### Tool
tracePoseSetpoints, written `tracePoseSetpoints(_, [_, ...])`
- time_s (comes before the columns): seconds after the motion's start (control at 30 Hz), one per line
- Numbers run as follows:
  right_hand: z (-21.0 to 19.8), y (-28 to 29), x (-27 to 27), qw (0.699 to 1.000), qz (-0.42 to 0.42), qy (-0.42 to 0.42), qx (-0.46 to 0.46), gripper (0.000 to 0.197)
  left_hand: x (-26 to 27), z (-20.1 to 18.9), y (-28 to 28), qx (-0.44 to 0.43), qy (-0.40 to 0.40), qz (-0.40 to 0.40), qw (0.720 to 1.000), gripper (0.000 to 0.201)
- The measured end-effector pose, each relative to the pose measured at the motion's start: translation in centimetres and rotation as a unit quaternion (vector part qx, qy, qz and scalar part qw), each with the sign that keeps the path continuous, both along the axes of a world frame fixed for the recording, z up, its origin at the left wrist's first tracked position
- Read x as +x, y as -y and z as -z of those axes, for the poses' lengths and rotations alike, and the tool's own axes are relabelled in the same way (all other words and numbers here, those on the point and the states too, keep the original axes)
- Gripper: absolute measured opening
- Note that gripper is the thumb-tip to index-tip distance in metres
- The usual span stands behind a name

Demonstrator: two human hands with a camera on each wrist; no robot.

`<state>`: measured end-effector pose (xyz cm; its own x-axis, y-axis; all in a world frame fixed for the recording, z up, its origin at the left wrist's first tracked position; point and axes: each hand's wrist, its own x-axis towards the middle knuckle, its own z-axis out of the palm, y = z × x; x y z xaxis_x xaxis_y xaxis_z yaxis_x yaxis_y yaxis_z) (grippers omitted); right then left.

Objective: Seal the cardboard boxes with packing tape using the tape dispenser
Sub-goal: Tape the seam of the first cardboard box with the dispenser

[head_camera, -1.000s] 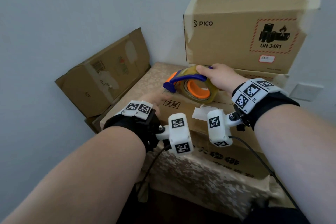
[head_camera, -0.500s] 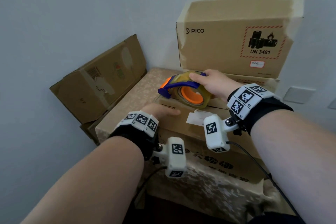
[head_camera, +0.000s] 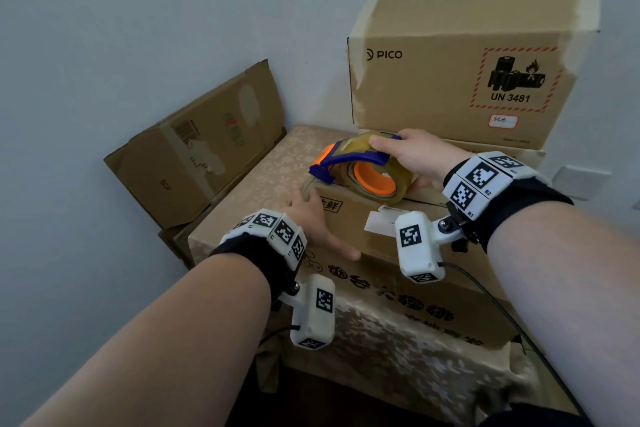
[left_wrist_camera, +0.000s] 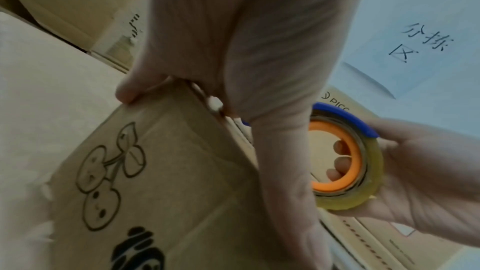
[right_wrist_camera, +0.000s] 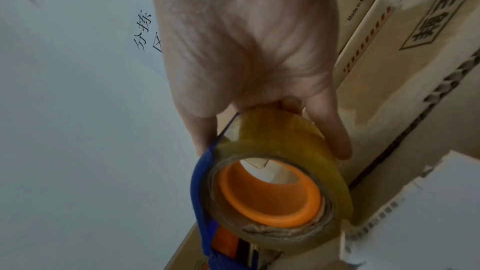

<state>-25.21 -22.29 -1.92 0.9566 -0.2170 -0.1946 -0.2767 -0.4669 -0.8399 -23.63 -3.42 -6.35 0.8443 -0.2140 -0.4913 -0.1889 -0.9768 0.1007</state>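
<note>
A tape dispenser (head_camera: 360, 170) with a blue frame, orange core and clear yellowish tape sits at the far left top edge of a brown cardboard box (head_camera: 367, 250) printed with cherries and black characters. My right hand (head_camera: 415, 156) grips it from above, fingers curled round the roll (right_wrist_camera: 272, 188). A strip of tape runs from the dispenser's blue front down toward the box edge. On the box's left top corner rests my left hand (head_camera: 313, 218), palm down with the thumb stretched right; in the left wrist view the fingertips (left_wrist_camera: 127, 93) bend over the corner, and the dispenser (left_wrist_camera: 345, 157) is just beyond.
A taped PICO box (head_camera: 450, 80) stands on a flatter box at the back right, close behind the dispenser. Another cardboard box (head_camera: 201, 156) leans tilted against the wall on the left. The table's patterned cloth (head_camera: 263, 177) shows around the near box. A white label (head_camera: 379, 222) is stuck on the box top.
The dispenser has come down a little onto the box's far edge. My left hand has slid back from under it and settled flat on the box's left corner.
</note>
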Motion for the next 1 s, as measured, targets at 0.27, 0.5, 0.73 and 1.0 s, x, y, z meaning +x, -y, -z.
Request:
tracePoseSetpoints(0.27, [0.0, -0.3, 0.0, 0.999, -0.005, 0.028, -0.046, 0.064, 0.1, 0.6, -0.1, 0.005, 0.033, 0.011, 0.999, 0.144])
tracePoseSetpoints(0.5, [-0.8, 2.2, -2.0, 0.998, 0.030, 0.039, -0.046, 0.040, 0.5, 1.0, -0.2, 0.007, 0.040, 0.027, 0.999, 0.144])
tracePoseSetpoints(0.73, [-1.7, 6.3, -4.9, 0.995, 0.039, 0.005, -0.088, 0.041, 0.5, 0.7, -0.3, 0.000, 0.036, 0.035, 0.999, 0.144])
tracePoseSetpoints(1.0, [-0.5, 6.2, -5.1, 0.990, 0.084, -0.003, -0.110, 0.052, 0.4, 0.7, -0.2, -0.003, 0.043, 0.035, 0.998, 0.144])
